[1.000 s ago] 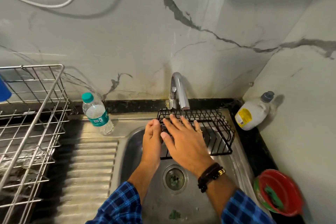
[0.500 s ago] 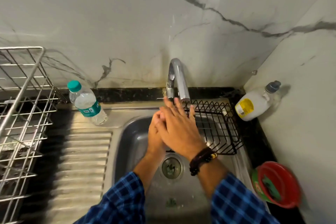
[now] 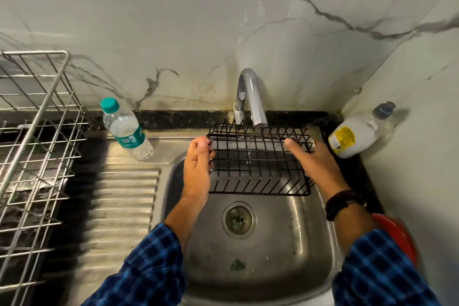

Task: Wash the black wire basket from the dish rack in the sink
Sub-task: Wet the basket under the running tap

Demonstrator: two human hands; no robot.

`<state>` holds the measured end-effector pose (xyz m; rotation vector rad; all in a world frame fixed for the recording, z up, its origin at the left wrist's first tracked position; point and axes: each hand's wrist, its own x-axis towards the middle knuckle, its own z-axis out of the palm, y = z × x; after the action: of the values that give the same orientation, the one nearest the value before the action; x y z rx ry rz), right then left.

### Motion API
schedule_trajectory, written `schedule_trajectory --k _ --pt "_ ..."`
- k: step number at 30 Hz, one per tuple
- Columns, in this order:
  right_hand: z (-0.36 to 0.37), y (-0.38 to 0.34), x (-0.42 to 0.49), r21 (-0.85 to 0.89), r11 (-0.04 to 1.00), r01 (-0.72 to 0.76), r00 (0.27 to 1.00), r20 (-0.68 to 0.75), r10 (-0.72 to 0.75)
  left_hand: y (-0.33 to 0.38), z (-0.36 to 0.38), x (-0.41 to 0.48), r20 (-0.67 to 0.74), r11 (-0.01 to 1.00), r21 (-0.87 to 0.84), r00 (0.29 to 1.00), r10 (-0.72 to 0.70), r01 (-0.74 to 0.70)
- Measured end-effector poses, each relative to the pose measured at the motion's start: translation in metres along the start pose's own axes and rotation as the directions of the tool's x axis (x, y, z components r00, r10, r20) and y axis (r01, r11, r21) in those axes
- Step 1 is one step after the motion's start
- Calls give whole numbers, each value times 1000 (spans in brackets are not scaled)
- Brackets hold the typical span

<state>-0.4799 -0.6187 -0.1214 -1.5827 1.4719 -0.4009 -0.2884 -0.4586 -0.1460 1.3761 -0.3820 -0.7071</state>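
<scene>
The back half of the sink (image 3: 310,263) is filled by the black wire basket (image 3: 258,166), and the tap (image 3: 253,97) hangs just over it. Open room is seen lower down, around the drain (image 3: 239,219). The left side is blocked by the dish rack (image 3: 32,151).

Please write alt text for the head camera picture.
Two hands, left hand and right hand, hold a black basket under a tap over a steel sink. A water bottle stands left.

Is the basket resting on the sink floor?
No, both hands, left and right, hold the basket up under the tap, above the drain.
</scene>
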Motion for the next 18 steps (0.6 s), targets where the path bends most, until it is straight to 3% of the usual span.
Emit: schedule_trajectory --k 2,4,7,9,12,15,18 --pt "-3 2 -2 235 972 -19 1000 9 18 0 -5 4 21 998 31 998 53 -54" --pt "-6 4 -4 293 956 38 999 -32 -30 -2 -8 8 -6 994 97 998 58 -57" --pt "-8 2 -11 356 923 144 990 -61 -131 -1 -4 10 -59 982 24 981 -185 187" --pt "-12 3 -20 343 906 248 969 -75 -237 4 -3 9 -25 919 -55 920 -392 390" --pt "-13 12 -29 300 899 319 945 -34 -325 15 -10 9 -17 830 -174 842 -540 529" --pt "-1 17 -27 311 923 225 972 -4 -236 14 -13 10 38 813 -259 847 -531 521" --pt "20 9 -26 242 969 58 996 -79 -40 4 -6 5 -117 887 -134 882 -457 442"
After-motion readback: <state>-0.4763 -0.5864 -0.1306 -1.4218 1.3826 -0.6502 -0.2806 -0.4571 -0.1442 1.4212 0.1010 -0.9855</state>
